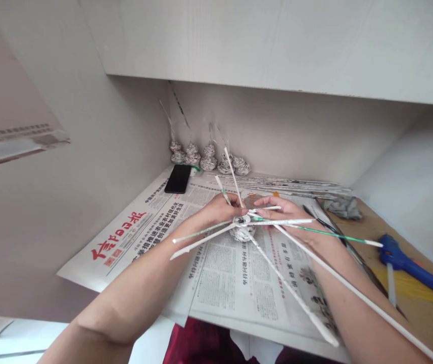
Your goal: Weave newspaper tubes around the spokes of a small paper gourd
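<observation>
A small round woven ball of rolled newspaper sits above the newspaper sheet in the middle of the view. Several thin paper tubes stick out of its top in all directions, some white and some tinged green. My left hand closes on the ball's far left rim, its fingers around the base of a paper tube. On the right side, my right hand pinches a paper tube near the weave with thumb and fingers. Parts of the fingers are hidden behind the tubes.
Several finished gourd-shaped paper weaves stand along the back wall. A black phone lies at the left on the newspaper. Loose paper tubes lie at the back. A blue glue gun rests on cardboard at the right, near a crumpled grey cloth.
</observation>
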